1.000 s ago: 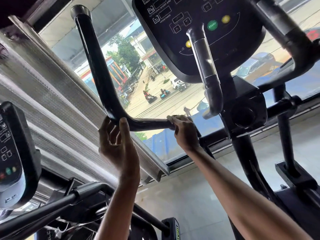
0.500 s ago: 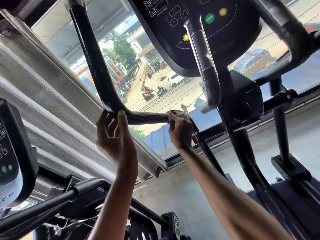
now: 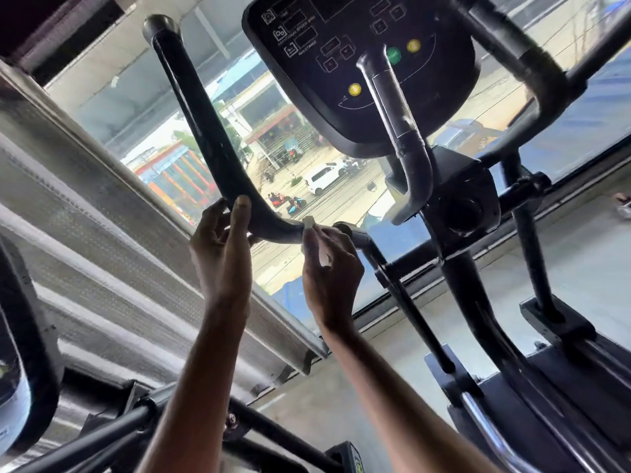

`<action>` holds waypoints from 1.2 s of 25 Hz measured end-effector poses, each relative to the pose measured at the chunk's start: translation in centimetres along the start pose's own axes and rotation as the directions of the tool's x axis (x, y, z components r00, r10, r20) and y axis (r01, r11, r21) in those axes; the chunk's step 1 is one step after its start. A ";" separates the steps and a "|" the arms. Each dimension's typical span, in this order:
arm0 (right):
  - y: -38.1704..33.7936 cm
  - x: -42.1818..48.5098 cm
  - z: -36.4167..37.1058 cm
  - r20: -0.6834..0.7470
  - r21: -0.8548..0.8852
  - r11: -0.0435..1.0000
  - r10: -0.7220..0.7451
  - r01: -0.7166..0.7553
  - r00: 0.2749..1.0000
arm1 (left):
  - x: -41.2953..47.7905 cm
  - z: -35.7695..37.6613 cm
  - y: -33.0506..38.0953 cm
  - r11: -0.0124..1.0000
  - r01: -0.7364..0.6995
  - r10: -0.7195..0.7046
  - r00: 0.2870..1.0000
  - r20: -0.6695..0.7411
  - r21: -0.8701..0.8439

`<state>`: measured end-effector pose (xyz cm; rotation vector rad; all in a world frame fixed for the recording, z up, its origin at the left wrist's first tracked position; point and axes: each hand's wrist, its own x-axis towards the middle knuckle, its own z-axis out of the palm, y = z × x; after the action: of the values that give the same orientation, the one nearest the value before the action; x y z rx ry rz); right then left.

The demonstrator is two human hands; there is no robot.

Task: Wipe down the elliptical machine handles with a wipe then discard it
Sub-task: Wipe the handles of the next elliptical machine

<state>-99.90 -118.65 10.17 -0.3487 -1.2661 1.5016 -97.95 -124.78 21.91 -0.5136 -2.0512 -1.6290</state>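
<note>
Head camera looks up from close below the handle (image 3: 201,124) toward console (image 3: 307,97) and window (image 3: 136,107)

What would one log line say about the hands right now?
step: wipe handle | left hand: grips handle bend | right hand: pinches wipe against handle | discard: not yet

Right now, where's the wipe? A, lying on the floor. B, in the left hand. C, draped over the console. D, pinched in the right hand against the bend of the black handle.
D: the right hand pinches the pale wipe against the lower bend of the black handle, while the left hand grips that handle beside it with no wipe.
</note>
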 end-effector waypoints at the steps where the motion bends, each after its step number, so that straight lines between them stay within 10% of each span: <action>1: -0.9 -0.8 0.3 -0.046 0.037 0.999 -0.004 0.006 0.999 | 0.4 -0.4 0.1 1.000 0.010 -0.010 0.999 0.044 0.001; 6: 0.7 -2.2 2.0 -0.228 0.091 0.995 -0.016 0.038 0.973 | 2.2 -1.6 0.1 0.996 0.070 -0.059 0.976 0.212 -0.049; 13: 7.8 -1.1 3.6 -0.347 0.215 0.851 0.525 -0.479 0.777 | 2.9 -2.1 -0.6 0.985 0.115 -0.059 0.925 0.375 -0.129; 30: 5.1 -1.2 5.7 -0.377 0.296 0.884 0.455 -0.361 0.807 | 3.7 -3.5 -0.8 0.980 0.095 0.014 0.841 0.541 -0.173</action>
<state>-106.57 -121.80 7.64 -0.8137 -0.6830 1.7768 -100.98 -128.40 24.06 -1.1195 -2.3045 -1.8777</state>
